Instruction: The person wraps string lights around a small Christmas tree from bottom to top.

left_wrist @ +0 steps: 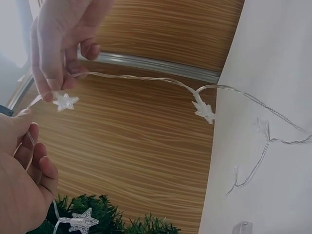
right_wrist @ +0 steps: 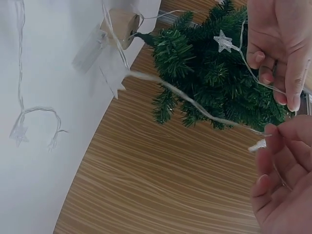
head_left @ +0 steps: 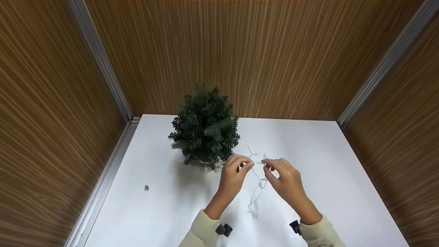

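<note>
Clear string, dotted with stars, is looping over the middle of the white counter, its lower end trailing toward the front edge. The left hand and the right hand are both pinching the string between thumb and fingers, fingertips just apart. Beside the left hand, a green tree is standing near the back edge, left of centre. A small grey piece is lying near the left edge.
</note>
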The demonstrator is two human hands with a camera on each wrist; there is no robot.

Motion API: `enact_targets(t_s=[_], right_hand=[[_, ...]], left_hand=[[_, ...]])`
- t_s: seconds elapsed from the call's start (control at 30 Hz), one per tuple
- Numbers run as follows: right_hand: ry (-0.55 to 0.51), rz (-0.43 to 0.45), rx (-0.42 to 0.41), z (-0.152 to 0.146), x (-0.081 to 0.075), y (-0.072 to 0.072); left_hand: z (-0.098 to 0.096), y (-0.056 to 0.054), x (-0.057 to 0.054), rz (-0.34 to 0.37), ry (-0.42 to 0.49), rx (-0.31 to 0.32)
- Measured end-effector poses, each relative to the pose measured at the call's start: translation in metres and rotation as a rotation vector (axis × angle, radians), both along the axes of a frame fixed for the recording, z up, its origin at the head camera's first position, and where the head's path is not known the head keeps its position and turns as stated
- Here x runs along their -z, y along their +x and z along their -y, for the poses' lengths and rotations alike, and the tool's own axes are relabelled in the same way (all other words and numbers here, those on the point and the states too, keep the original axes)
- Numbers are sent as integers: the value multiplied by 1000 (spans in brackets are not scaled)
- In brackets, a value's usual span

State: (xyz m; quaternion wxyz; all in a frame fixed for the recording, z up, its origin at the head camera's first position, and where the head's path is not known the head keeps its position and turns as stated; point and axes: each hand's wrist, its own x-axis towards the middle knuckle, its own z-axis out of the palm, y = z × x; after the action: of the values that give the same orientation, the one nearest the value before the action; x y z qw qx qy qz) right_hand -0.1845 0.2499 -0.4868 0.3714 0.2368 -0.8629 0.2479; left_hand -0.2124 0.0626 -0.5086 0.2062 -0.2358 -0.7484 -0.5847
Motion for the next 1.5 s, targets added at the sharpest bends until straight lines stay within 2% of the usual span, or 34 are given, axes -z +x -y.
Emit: enact_targets(t_s=[0.3, 0.67, 0.93, 1.2, 1.37, 1.5], right_hand=[[-10, 1, -15, -28, -2, -2], [3, -18, 15, -56, -2, -10], [-27, 27, 67, -73, -5, -12], [-56, 35, 138, -82, -10, -16], [-73, 51, 177, -88, -20, -23], [-50, 86, 207, -93, -27, -30]], left_hand=[[1, -3, -1, 18, 26, -13], [3, -5, 0, 11, 38, -15], [4, -7, 1, 5, 37, -16], [-2, -11, 2, -46, -25, -90], [-7, -14, 3, -84, -86, -140], [-9, -15, 2, -86, -94, -154]])
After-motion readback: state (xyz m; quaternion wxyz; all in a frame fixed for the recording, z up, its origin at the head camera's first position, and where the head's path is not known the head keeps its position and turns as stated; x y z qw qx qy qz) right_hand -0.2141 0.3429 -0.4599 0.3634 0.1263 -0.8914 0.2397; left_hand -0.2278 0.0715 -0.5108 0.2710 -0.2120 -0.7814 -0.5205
